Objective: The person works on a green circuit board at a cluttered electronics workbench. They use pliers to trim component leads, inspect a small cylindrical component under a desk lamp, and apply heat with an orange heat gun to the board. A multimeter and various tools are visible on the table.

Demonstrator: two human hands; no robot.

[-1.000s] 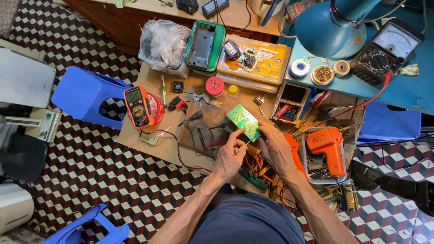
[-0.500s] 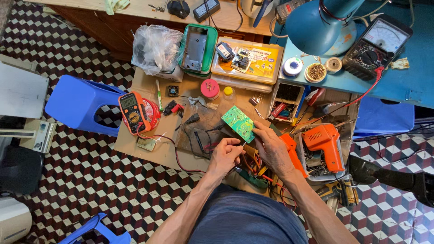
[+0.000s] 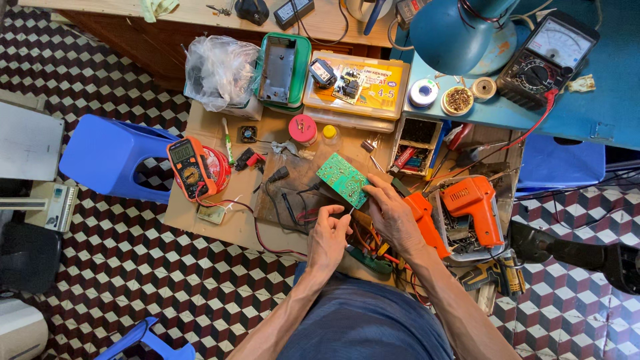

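green circuit board [image 3: 343,179], orange multimeter [image 3: 187,168], blue stool [image 3: 107,157], checkered floor [image 3: 120,267]

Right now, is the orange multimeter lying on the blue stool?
No, the orange multimeter lies on the brown worktop, beside the blue stool, not on it.

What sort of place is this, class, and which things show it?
Probably a small electronics repair bench. The right hand holds a green rectangular circuit board; an orange handheld digital multimeter and an orange pistol-shaped soldering gun lie on the cluttered wooden worktop.
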